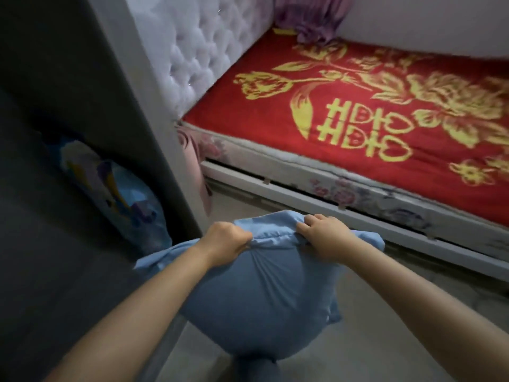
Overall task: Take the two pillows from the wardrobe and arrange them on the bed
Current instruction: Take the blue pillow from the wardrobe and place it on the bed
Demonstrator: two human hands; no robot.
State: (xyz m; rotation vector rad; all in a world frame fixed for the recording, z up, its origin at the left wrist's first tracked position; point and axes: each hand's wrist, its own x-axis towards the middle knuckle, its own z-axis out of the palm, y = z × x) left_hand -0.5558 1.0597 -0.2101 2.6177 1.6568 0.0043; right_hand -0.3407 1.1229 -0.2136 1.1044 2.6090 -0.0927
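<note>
A plain blue pillow (259, 293) hangs in front of me above the floor, held by its top edge. My left hand (224, 242) is shut on the bunched fabric at the left of that edge, and my right hand (323, 234) grips it at the right. A second pillow (121, 197), blue with a printed pattern, stands inside the dark wardrobe (55, 133) at the left. The bed (385, 125), covered in a red blanket with gold flowers, lies to the right and ahead.
A white tufted headboard (192, 51) stands at the bed's left end, and lilac fabric (311, 20) is bunched at its far corner. The wardrobe's side panel (154, 119) stands between me and the headboard. Pale floor (385, 312) runs along the bed frame.
</note>
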